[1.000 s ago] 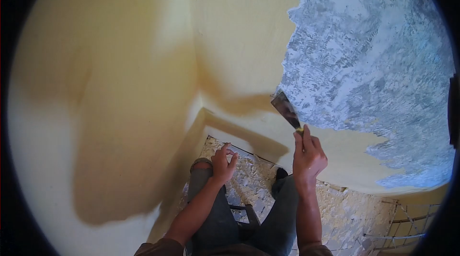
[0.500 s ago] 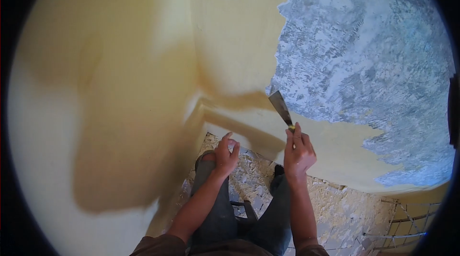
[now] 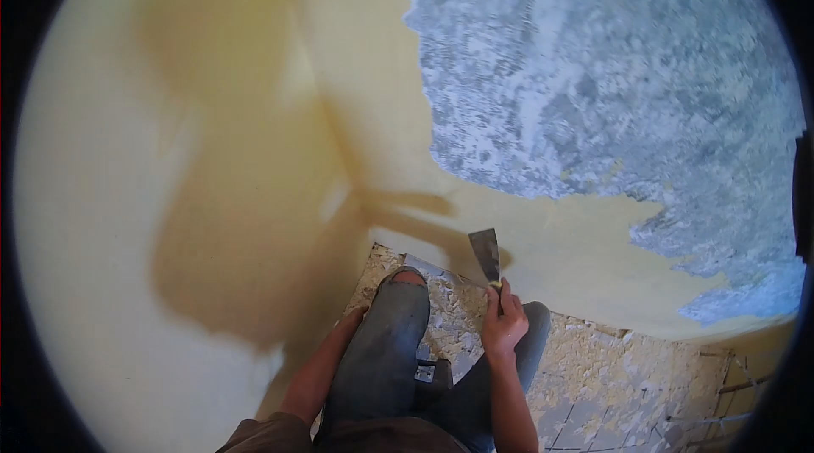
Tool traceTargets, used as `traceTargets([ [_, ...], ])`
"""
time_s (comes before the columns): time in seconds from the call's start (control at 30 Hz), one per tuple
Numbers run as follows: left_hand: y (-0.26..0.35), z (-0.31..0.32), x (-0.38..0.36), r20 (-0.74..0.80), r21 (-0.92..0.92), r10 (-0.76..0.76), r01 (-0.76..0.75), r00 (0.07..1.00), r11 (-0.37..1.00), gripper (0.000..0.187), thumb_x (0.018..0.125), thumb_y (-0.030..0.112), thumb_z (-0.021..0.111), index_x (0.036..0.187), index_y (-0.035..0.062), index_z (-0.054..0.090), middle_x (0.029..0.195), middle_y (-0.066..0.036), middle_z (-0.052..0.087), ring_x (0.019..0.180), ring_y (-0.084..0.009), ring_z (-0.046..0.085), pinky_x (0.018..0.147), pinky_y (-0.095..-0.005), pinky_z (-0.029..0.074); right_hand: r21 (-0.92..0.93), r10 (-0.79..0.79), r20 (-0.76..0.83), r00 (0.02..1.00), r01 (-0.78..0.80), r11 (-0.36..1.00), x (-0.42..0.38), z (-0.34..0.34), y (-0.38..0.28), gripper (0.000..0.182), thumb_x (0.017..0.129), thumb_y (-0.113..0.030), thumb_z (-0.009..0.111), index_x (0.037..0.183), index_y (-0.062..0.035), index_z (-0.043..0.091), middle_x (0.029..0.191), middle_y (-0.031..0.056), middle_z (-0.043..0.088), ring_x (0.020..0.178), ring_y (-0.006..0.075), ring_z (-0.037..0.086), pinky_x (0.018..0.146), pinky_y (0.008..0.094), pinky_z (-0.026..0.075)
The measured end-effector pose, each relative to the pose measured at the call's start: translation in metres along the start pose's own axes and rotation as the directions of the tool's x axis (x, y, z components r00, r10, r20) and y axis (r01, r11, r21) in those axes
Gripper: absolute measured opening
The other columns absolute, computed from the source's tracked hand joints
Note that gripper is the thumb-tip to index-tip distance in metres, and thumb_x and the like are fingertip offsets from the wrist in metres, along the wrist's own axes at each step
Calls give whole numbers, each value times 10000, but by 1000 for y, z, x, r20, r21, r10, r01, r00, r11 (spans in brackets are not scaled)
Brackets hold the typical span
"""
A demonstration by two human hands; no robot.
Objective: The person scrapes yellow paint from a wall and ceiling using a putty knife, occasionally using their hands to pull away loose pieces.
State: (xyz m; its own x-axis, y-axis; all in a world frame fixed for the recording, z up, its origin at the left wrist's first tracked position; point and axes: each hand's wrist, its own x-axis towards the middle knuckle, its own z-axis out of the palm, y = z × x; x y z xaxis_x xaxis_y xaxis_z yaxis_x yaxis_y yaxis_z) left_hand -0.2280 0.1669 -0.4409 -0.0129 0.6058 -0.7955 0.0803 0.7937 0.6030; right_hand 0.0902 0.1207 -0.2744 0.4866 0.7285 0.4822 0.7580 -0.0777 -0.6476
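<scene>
My right hand (image 3: 504,326) is closed around the handle of a putty knife (image 3: 486,254), its blade pointing up and away from me. The blade overlaps the lower yellow part of the wall (image 3: 560,237), below the scraped grey and white patch (image 3: 543,97). Beside my left knee (image 3: 407,288), my left hand (image 3: 354,319) rests against the outer side of the leg. Most of its fingers are hidden by the trouser leg.
Flakes of scraped paint (image 3: 585,351) cover the tiled floor. A dark stool (image 3: 434,377) shows between my legs. Another yellow wall (image 3: 93,224) meets the scraped one in a corner at left. A metal rack (image 3: 729,398) stands at lower right.
My right hand has come down and slightly left, taking the putty knife off the patch's edge. My left hand has dropped beside my knee. My knees have risen and the view has shifted.
</scene>
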Motion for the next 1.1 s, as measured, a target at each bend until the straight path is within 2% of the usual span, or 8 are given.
traceTargets([
  [0.13, 5, 27, 12, -2, 73, 34, -34, 999, 997, 420, 970, 347, 514, 1094, -24, 667, 1011, -145, 702, 955, -279, 652, 846, -366, 486, 39, 258, 138, 956, -266, 963, -40, 1, 39, 281, 896, -174, 726, 1119, -3, 712, 735, 150, 648, 652, 315, 659, 600, 393, 514],
  [0.3, 29, 59, 31, -30, 169, 88, -82, 996, 982, 407, 973, 336, 515, 1091, -24, 667, 1009, -142, 701, 954, -275, 651, 845, -363, 486, 132, 227, 77, 971, -236, 963, -44, 4, 54, 308, 900, -235, 721, 1122, -21, 718, 855, 201, 703, 737, 363, 694, 633, 426, 535],
  [0.4, 56, 71, 41, -75, 230, 146, -126, 986, 965, 400, 975, 329, 515, 1089, -23, 666, 1007, -140, 700, 953, -273, 651, 844, -361, 486, 26, 316, 244, 917, -332, 943, -35, -6, 53, 334, 910, -321, 699, 1142, -82, 726, 830, 193, 699, 713, 366, 692, 616, 455, 533],
  [0.67, 89, 86, 71, -183, 373, 282, -200, 942, 906, 379, 981, 311, 516, 1083, -23, 665, 1003, -136, 699, 952, -267, 651, 842, -356, 487, 156, 407, 221, 886, -444, 882, -28, -3, 60, 340, 919, -298, 692, 1133, -35, 714, 829, 206, 694, 712, 380, 687, 633, 455, 530],
  [0.9, 74, 41, 64, -257, 432, 362, -228, 896, 873, 362, 985, 295, 517, 1078, -22, 664, 999, -131, 698, 950, -261, 651, 841, -351, 487, 293, 412, 258, 874, -477, 829, -18, 5, 46, 345, 915, -282, 705, 1044, 37, 690, 833, 256, 680, 783, 424, 685, 681, 441, 530],
  [0.97, -60, -122, 42, -248, 438, 399, -265, 883, 859, 356, 987, 290, 517, 1077, -22, 664, 998, -130, 697, 950, -260, 651, 840, -350, 488, 271, 407, 273, 872, -475, 837, -18, 4, 50, 336, 917, -262, 701, 1056, 43, 677, 842, 260, 679, 793, 420, 688, 693, 434, 529],
  [1.03, -2, -73, 83, -255, 436, 420, -284, 871, 854, 351, 988, 286, 517, 1075, -22, 663, 997, -129, 697, 950, -258, 651, 840, -349, 488, 241, 398, 308, 864, -476, 846, -18, 1, 47, 328, 920, -242, 696, 1068, 49, 664, 850, 264, 678, 803, 415, 691, 704, 426, 527],
  [1.1, -15, -99, 75, -282, 419, 434, -298, 856, 858, 346, 989, 281, 518, 1074, -22, 663, 996, -128, 697, 949, -257, 651, 839, -347, 488, 375, 354, 302, 885, -452, 809, -13, -4, 36, 309, 933, -191, 667, 1119, 53, 635, 870, 259, 677, 804, 359, 693, 714, 418, 524],
])
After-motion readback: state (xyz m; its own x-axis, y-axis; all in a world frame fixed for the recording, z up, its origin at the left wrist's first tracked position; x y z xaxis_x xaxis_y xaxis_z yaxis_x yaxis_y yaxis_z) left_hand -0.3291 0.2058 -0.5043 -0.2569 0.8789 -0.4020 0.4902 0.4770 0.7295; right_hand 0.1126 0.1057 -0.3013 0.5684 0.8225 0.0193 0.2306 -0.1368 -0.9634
